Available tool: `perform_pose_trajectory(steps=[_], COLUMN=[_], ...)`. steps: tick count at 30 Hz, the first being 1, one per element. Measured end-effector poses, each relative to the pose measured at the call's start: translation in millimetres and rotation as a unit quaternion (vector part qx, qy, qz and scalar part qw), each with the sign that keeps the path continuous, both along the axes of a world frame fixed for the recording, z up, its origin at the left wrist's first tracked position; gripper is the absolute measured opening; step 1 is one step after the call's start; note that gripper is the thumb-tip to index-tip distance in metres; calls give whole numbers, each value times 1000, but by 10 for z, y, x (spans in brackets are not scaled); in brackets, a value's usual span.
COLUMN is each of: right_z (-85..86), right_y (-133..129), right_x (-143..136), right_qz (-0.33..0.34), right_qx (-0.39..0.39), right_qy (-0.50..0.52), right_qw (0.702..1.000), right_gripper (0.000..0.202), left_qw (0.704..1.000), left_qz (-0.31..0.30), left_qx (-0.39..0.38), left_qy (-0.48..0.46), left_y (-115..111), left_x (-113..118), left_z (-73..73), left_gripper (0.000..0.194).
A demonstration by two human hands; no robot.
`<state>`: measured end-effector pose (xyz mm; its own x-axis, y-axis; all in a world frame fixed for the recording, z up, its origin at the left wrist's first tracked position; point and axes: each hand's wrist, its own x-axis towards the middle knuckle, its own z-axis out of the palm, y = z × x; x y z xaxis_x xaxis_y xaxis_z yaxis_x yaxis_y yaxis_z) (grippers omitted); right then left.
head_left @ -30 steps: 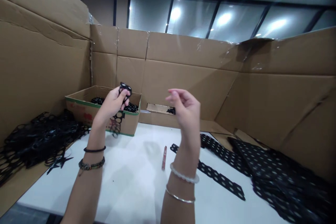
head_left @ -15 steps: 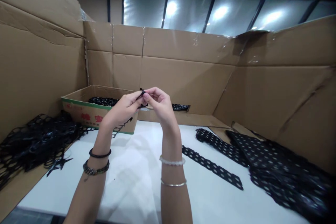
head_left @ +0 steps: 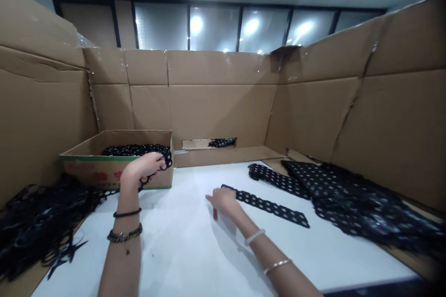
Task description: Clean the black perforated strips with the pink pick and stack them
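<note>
My left hand point(head_left: 148, 167) is closed around a black perforated strip point(head_left: 167, 160), in front of the cardboard box at the left. One end of the strip sticks out past the fingers, and a thin holed piece hangs below the palm. My right hand point(head_left: 223, 199) is over the white table, at the left end of a flat black strip with pale round holes point(head_left: 272, 206). One of its fingers points out to the left, apart from the others. Something reddish, too blurred to name, shows under those fingers. Whether the hand touches the strip is hard to see.
A cardboard box point(head_left: 114, 174) with a green rim holds several black dotted strips. Tangled black netting point(head_left: 38, 227) lies at the left. More black dotted material point(head_left: 341, 195) is piled at the right. Cardboard walls point(head_left: 223, 106) surround the white table point(head_left: 184, 236).
My hands were together in front of the back wall and have parted. The left has dropped towards the box with black material; the right has moved down to the dotted strip. The view has shifted.
</note>
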<state>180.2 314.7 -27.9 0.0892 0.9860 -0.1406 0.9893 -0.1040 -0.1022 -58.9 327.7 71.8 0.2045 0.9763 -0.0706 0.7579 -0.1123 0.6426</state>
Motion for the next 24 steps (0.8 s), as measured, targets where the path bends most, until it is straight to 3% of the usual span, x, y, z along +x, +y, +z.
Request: perform_pose_trajectory(steps=[2,5,8,11,13,16,18,19,21,24], right_z=[-181,-256,-110,237,536,934,1093,1136,1167,1162], right_y=[42,104,155,241,306,333,269,214,83,-106], right_x=[-8,-14,-7,-41,-107,-255,-352,-391,-447,-490], right_qz=[-11,4,50,104,123,151,200,228,276,296], right_qx=[-5,21,73,138,230,359,363,351,331,325], right_qy=[-3,12,59,137,252,465,552,569,534,389], right_qw=[1000,1000,994,975,932,795,724,708,727,810], right_gripper=[28,29,25,32,32,20,18,18,19,20], left_qw=[1000,997,993,991,988,977,970,968,964,959], left_qz=[-18,-42,-49,-44,-40,-38,-37,-35,-30,-24], left_qx=[7,23,40,45,59,75,77,77,76,81], left_qy=[-21,-64,-102,-121,-140,-195,-227,-237,-253,-270], left_y=[16,-11,-40,-28,-4,19,12,6,-6,1], left_x=[33,96,139,145,129,92,71,65,60,57], left_z=[-1,20,50,73,83,100,119,129,145,148], left_gripper=[11,12,15,16,18,21,22,23,25,25])
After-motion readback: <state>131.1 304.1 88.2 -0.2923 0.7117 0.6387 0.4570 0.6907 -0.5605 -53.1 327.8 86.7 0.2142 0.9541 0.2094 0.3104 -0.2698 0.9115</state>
